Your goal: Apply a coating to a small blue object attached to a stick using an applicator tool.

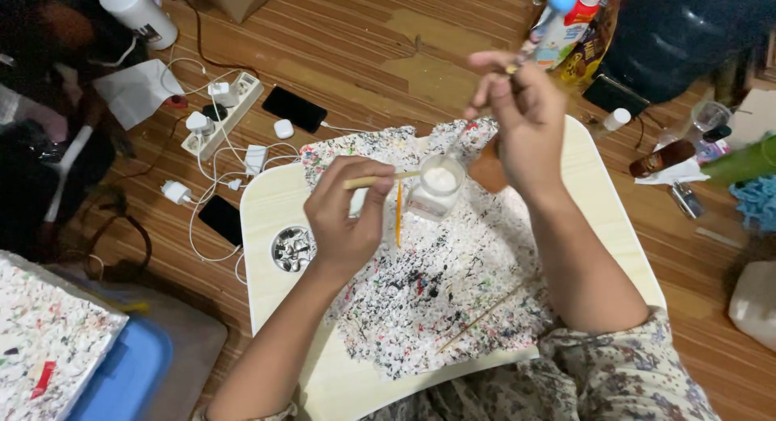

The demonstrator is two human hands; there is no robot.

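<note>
Head view: we are pinching a thin stick point(380, 179) in our left hand point(346, 219), right hand point(521, 114) clenching a brush above the glass jar point(436, 187) on the counter point(275, 207); next, we judge, comes steady dipping.

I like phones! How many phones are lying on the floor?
2. One black phone lies beyond the power strip; another black phone lies by the white table's left edge. More may be hidden under clutter.
</note>
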